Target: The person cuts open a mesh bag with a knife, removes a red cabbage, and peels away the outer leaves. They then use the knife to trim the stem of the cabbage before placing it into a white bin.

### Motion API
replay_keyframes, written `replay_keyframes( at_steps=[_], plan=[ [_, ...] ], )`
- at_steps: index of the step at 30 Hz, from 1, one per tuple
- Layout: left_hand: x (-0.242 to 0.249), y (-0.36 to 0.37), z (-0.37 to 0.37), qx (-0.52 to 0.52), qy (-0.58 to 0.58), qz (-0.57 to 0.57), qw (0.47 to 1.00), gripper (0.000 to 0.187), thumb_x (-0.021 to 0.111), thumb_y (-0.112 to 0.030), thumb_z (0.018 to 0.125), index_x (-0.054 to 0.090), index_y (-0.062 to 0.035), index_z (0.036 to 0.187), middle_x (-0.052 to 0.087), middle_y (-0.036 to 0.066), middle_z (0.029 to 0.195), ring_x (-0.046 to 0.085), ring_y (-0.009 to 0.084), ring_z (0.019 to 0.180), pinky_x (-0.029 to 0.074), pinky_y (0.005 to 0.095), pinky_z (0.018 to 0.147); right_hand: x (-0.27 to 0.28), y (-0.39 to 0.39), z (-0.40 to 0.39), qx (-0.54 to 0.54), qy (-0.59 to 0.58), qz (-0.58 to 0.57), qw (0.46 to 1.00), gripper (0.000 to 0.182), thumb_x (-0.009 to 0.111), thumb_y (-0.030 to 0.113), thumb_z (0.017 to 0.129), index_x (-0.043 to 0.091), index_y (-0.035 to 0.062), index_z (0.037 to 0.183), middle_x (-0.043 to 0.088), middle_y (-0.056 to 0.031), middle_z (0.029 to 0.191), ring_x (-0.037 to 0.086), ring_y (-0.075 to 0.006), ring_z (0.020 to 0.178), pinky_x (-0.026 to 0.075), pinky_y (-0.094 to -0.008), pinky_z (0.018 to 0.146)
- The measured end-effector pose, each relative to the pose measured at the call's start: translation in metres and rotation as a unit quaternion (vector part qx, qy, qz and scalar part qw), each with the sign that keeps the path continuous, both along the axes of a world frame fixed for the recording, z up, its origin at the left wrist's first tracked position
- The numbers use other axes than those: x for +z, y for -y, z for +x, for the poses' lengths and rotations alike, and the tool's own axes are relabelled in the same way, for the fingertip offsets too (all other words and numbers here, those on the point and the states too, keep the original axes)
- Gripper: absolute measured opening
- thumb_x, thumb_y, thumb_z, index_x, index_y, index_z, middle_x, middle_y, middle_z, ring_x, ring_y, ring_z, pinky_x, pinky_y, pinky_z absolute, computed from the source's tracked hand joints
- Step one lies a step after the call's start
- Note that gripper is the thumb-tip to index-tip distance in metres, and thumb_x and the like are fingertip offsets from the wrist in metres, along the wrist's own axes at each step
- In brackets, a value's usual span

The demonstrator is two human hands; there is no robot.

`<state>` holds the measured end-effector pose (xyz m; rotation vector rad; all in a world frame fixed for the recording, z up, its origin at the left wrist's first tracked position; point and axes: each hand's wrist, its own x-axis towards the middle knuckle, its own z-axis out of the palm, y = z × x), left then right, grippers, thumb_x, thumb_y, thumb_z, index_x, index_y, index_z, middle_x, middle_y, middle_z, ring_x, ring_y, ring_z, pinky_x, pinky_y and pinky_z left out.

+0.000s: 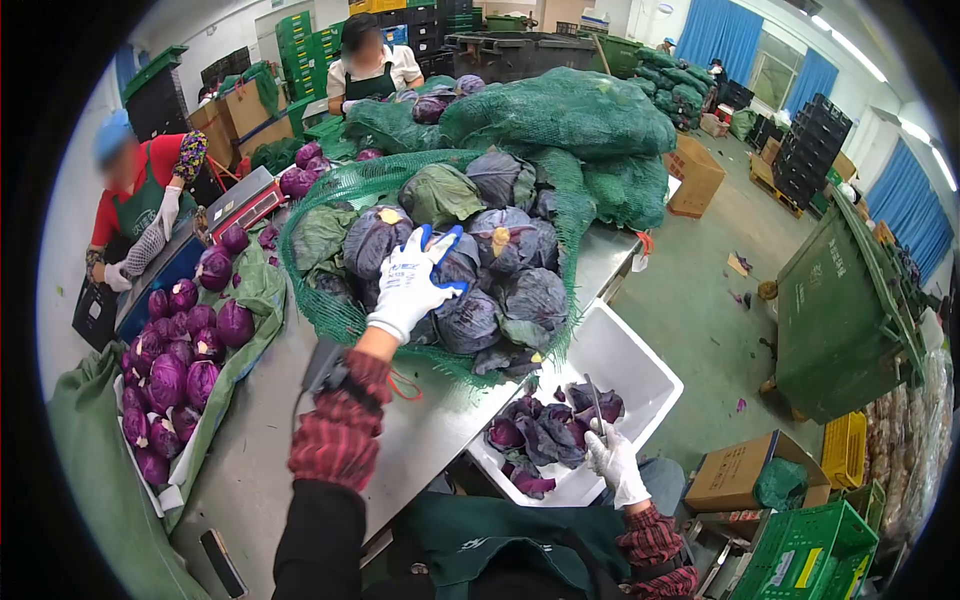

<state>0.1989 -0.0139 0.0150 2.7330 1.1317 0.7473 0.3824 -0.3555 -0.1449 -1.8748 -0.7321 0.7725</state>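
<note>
My left hand [418, 282], in a white glove with blue fingertips, lies with its fingers spread on a dark purple cabbage [457, 262] in an open green net sack [300, 285]. Several more cabbages with purple and green outer leaves fill the sack. At the lower right, my right hand [615, 465], in a white glove, is closed around the handle of a knife [594, 397], whose blade points up. It is over the white bin [650, 375], where loose purple leaves [548, 437] lie.
Peeled purple cabbages [168, 382] lie on green cloth at the left. A person in red [140, 190] stands beyond them, another person [372, 70] behind the sacks. Full net sacks [560, 115] are stacked at the back; a green wheeled bin [840, 300] stands right.
</note>
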Motion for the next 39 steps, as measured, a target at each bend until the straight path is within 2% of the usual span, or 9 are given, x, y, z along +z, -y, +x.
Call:
replay_keyframes(
  at_steps=[6, 9, 11, 13, 15, 18, 25, 33, 39],
  plan=[
    [-0.028, -0.013, -0.006, 0.003, 0.128, 0.031, 0.991, 0.077, 0.083, -0.029, 0.062, 0.052, -0.0257, 0.132, 0.053, 0.013, 0.126, 0.054, 0.032, 0.113, 0.044, 0.0431, 0.096, -0.008, 0.02, 0.005, -0.031, -0.083, -0.01, 0.996, 0.029, 0.062, 0.022, 0.092, 0.055, 0.0038, 0.114, 0.053, 0.0, 0.062, 0.048, -0.007, 0.045, 0.037, -0.023, 0.041],
    [-0.06, -0.036, -0.015, -0.11, 0.475, -0.174, 0.856, 0.069, 0.082, -0.007, 0.062, 0.054, -0.0063, 0.125, 0.058, 0.013, 0.117, 0.059, 0.0272, 0.105, 0.047, 0.0363, 0.093, -0.013, 0.026, 0.003, -0.038, -0.147, 0.001, 0.988, 0.03, 0.062, 0.023, 0.091, 0.055, 0.0032, 0.112, 0.055, -0.0011, 0.069, 0.05, -0.0087, 0.046, 0.039, -0.0241, 0.041],
    [-0.054, -0.024, -0.021, -0.135, 0.507, -0.253, 0.813, 0.068, 0.081, -0.009, 0.065, 0.054, -0.0088, 0.127, 0.058, 0.013, 0.114, 0.059, 0.0289, 0.102, 0.047, 0.0365, 0.092, -0.009, 0.023, 0.003, -0.024, -0.156, 0.006, 0.987, 0.028, 0.061, 0.023, 0.091, 0.055, 0.003, 0.109, 0.054, -0.0006, 0.068, 0.05, -0.0079, 0.046, 0.039, -0.0231, 0.041],
    [-0.039, -0.011, -0.026, -0.048, 0.222, -0.022, 0.974, 0.073, 0.077, -0.013, 0.07, 0.046, -0.0119, 0.136, 0.054, 0.016, 0.121, 0.053, 0.0308, 0.11, 0.043, 0.0382, 0.098, 0.002, 0.02, -0.004, -0.014, -0.147, -0.003, 0.989, 0.027, 0.061, 0.023, 0.091, 0.055, 0.0025, 0.109, 0.054, -0.0004, 0.068, 0.05, -0.0073, 0.046, 0.039, -0.0229, 0.041],
    [-0.034, 0.016, -0.033, 0.018, 0.089, 0.027, 0.995, 0.091, 0.083, -0.021, 0.06, 0.041, -0.0283, 0.14, 0.048, 0.017, 0.123, 0.05, 0.0358, 0.112, 0.041, 0.0411, 0.098, 0.004, 0.018, -0.01, -0.007, -0.165, 0.018, 0.986, 0.026, 0.06, 0.022, 0.091, 0.056, 0.0026, 0.108, 0.054, -0.0002, 0.068, 0.049, -0.0072, 0.046, 0.039, -0.0227, 0.041],
    [-0.036, 0.014, -0.042, 0.006, 0.083, -0.042, 0.996, 0.097, 0.084, -0.019, 0.056, 0.04, -0.0309, 0.141, 0.045, 0.017, 0.124, 0.049, 0.0365, 0.114, 0.043, 0.0404, 0.097, 0.007, 0.013, -0.015, 0.006, -0.16, 0.005, 0.987, 0.026, 0.06, 0.022, 0.091, 0.057, 0.0024, 0.108, 0.056, -0.0006, 0.069, 0.05, -0.0071, 0.048, 0.039, -0.0227, 0.042],
    [0.03, 0.0, -0.044, -0.168, 0.195, -0.204, 0.945, 0.052, 0.069, 0.005, 0.066, 0.061, -0.0001, 0.117, 0.065, 0.009, 0.114, 0.06, 0.0172, 0.106, 0.046, 0.0309, 0.094, 0.01, 0.018, -0.01, 0.003, -0.146, 0.05, 0.988, 0.023, 0.061, 0.022, 0.091, 0.059, 0.0043, 0.106, 0.053, 0.0006, 0.058, 0.048, -0.0071, 0.044, 0.036, -0.0214, 0.04],
    [0.071, 0.031, -0.072, -0.303, -0.002, -0.496, 0.814, 0.051, 0.07, 0.007, 0.065, 0.061, 0.0039, 0.115, 0.064, 0.01, 0.112, 0.059, 0.0168, 0.104, 0.048, 0.032, 0.093, 0.048, -0.006, -0.046, 0.043, -0.148, 0.041, 0.987, 0.042, 0.07, 0.024, 0.084, 0.056, 0.0042, 0.12, 0.057, -0.0011, 0.069, 0.053, -0.0069, 0.055, 0.043, -0.023, 0.048],
    [-0.021, 0.061, -0.038, -0.414, -0.193, -0.151, 0.877, 0.054, 0.068, -0.018, 0.063, 0.063, -0.0129, 0.116, 0.063, 0.012, 0.104, 0.06, 0.0325, 0.095, 0.046, 0.0392, 0.088, 0.045, -0.056, -0.08, 0.138, 0.059, -0.005, 0.989, 0.061, 0.062, 0.041, 0.086, 0.045, 0.0032, 0.131, 0.063, -0.0188, 0.106, 0.064, -0.0322, 0.093, 0.051, -0.0371, 0.081]
  ],
)
